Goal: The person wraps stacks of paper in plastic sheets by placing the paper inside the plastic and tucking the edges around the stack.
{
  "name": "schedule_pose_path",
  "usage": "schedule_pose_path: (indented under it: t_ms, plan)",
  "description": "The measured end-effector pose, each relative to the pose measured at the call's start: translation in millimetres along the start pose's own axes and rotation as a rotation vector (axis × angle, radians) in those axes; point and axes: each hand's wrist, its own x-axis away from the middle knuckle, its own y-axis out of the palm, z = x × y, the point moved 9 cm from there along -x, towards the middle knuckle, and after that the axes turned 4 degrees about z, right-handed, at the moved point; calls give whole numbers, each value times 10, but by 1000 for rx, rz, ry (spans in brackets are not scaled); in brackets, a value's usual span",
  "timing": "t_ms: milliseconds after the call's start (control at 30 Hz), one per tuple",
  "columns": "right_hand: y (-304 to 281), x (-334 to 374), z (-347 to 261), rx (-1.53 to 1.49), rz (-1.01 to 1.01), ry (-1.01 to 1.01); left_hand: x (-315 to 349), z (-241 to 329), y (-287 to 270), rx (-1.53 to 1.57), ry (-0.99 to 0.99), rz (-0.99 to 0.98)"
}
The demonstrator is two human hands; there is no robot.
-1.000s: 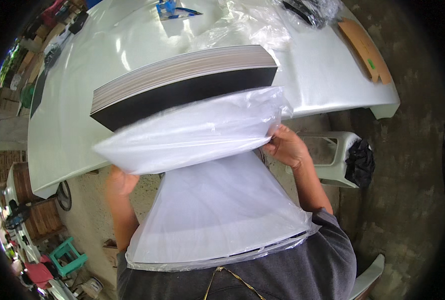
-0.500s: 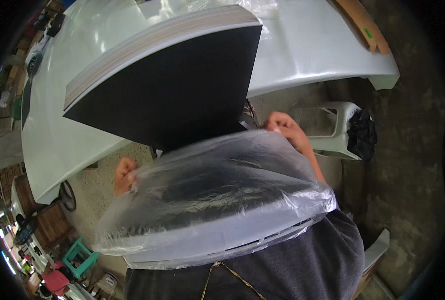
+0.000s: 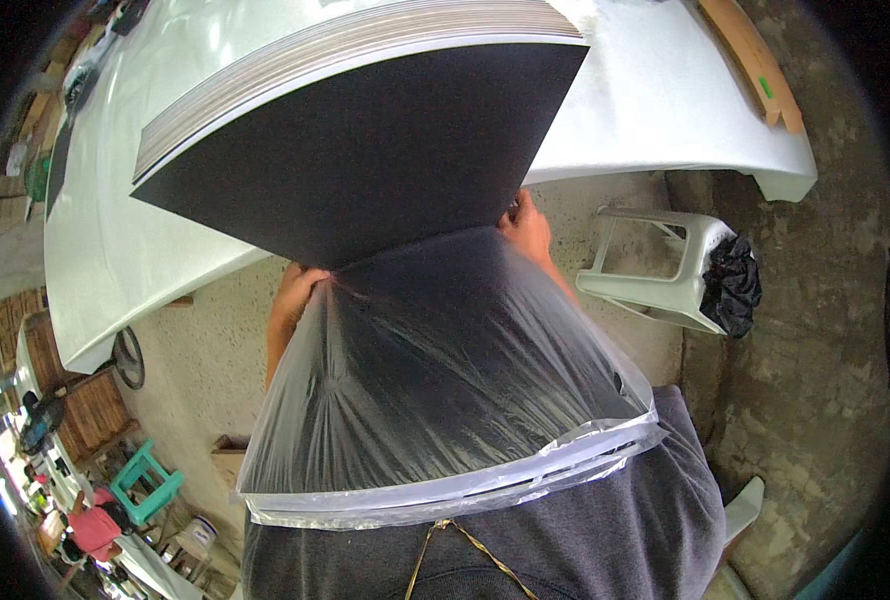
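Note:
A thick stack of flat sheets point(image 3: 265, 100) with pale edges and a black face point(image 3: 365, 150) stands tilted before me, its far edge resting over the white table. A clear plastic bag point(image 3: 445, 350) stretches from the stack's near edge back to my chest, ending in a whitish band point(image 3: 465, 492). My left hand point(image 3: 300, 288) is closed, pinching the bag's edge by the black face's near left corner. At the near right corner, my right hand point(image 3: 527, 225) is closed on the plastic too; its fingertips are partly hidden behind the stack.
The large white table point(image 3: 665, 120) curves across the back, with a brown cardboard strip point(image 3: 750, 65) at its far right. A white stool point(image 3: 650, 265) bearing a black bag point(image 3: 733, 285) stands right. Left are a green stool point(image 3: 147, 483) and a person in pink point(image 3: 95, 528).
Both hands have moved inward to the stack's near corners, and the left has risen. The loose, billowing plastic is now drawn taut. The stack sits slightly higher and further right.

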Motion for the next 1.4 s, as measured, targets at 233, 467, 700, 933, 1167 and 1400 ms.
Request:
schedule_pose_path:
  t_ms: [233,467,700,933,1167,1400]
  plan:
    - [-570,49,-623,253,311,-528,-166,129,-208,-610,595,49]
    - [-1638,-243,-1868,-101,536,-753,486,903,-557,-840,523,352]
    - [-1193,-1092,-2787,198,661,-936,937,1298,-453,-772,667,344]
    - [-1697,-1691,-3110,-206,698,-805,1089,1416,-588,-653,667,402]
    - [-3144,69,-3222,-729,1330,-1318,1733,1908,-917,-299,881,813]
    - [-1811,1800,-3598,-749,-610,-1747,3186,2662,385,79,1859,195]
